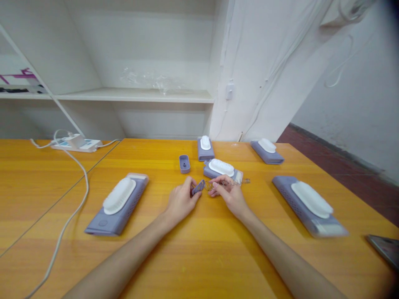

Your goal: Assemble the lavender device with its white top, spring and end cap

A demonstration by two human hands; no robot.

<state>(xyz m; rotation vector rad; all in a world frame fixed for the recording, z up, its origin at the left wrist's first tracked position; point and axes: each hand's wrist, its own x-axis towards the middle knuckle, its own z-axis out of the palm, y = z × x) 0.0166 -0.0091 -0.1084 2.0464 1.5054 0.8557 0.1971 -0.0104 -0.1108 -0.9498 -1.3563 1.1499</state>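
Note:
My left hand pinches a small purple-grey plastic piece above the wooden table. Fingers closed, my right hand grips a thin metal coil spring. One end of the spring meets the plastic piece, and its far end sticks out to the right past the hand. Just behind my right hand lies a purple-grey case with a white ribbed oval part, partly covered by the fingers. A small open purple-grey cup with a round post inside stands behind my left hand.
Similar purple-grey cases lie around: left, back middle, back right and right. A power strip with a white cable is at left. A dark flat device lies at the right edge. White shelves rise behind.

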